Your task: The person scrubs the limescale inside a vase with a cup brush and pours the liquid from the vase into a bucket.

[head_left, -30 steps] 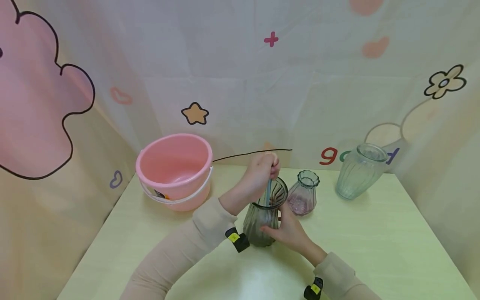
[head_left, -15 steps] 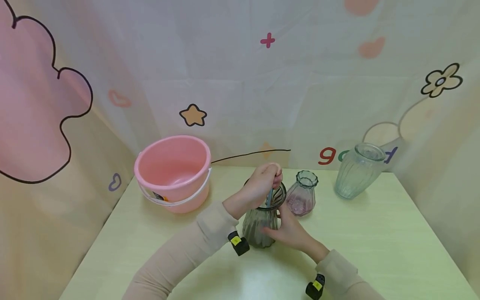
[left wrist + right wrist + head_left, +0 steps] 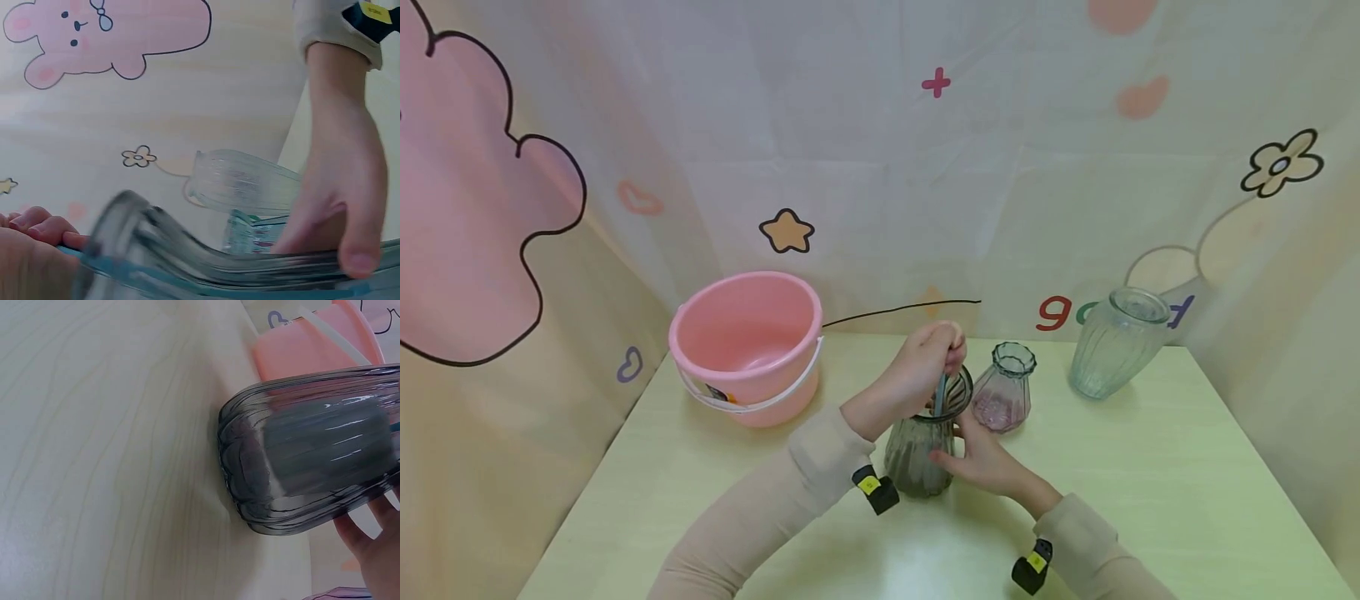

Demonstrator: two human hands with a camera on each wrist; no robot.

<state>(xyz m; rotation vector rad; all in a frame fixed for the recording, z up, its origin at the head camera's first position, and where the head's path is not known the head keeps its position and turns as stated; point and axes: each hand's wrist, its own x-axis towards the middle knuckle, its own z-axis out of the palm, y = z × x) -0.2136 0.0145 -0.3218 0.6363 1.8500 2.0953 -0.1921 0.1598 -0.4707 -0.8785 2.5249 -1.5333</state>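
A smoky grey ribbed glass vase (image 3: 921, 458) stands near the middle of the table, its mouth open upward. My left hand (image 3: 928, 362) is above the mouth, fingers curled round the blue handle (image 3: 941, 394) of a bottle brush. Through the glass in the right wrist view, the brush's dull grey cylindrical head (image 3: 331, 444) shows blurred inside the vase. My right hand (image 3: 988, 462) grips the vase from the right, thumb on the near side; its other fingers are mostly hidden behind the glass. In the left wrist view the right hand (image 3: 347, 169) reaches down over the vase wall.
A pink bucket (image 3: 748, 379) with a white handle stands at the back left. Just right of the smoky vase is a small green-and-purple glass vase (image 3: 1003, 396). A taller pale green glass vase (image 3: 1112, 354) stands at the back right, before a printed curtain (image 3: 865, 192).
The left hand has dipped with the brush lower toward the vase mouth, then risen slightly. The right hand keeps its grip on the vase, which stays nearly in place.
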